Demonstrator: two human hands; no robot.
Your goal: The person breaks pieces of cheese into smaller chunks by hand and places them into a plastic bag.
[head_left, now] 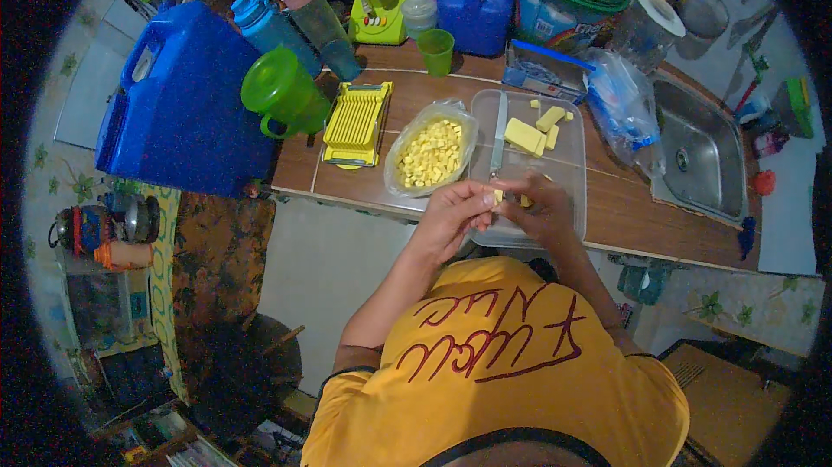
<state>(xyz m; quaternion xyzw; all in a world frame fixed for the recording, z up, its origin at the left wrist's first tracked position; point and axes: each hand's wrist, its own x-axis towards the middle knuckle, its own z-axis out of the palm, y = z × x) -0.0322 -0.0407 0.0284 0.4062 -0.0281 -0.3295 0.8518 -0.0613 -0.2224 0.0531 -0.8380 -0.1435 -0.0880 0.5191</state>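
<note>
My left hand [458, 216] pinches a small piece of cheese [498, 197] between thumb and fingers. Meeting it from the other side, my right hand [539, 212] has its fingers closed on the same piece; more yellow shows beneath those fingers. Both are over the near part of a clear plastic tray [568, 181]. On that tray lie a knife [500, 133], its blade pointing away from me, and several pale yellow cheese blocks [525, 136] of differing sizes. To the left, a plastic-lined bowl [470, 151] is filled with small cheese cubes [431, 153].
A yellow slicer [357, 123] lies left of the bowl. Behind stand a green pitcher [282, 90], a green cup [436, 53] and bottles [276, 32]. Large blue jugs [186, 103] flank the counter. Right are a plastic bag [622, 107] and a metal sink [702, 142].
</note>
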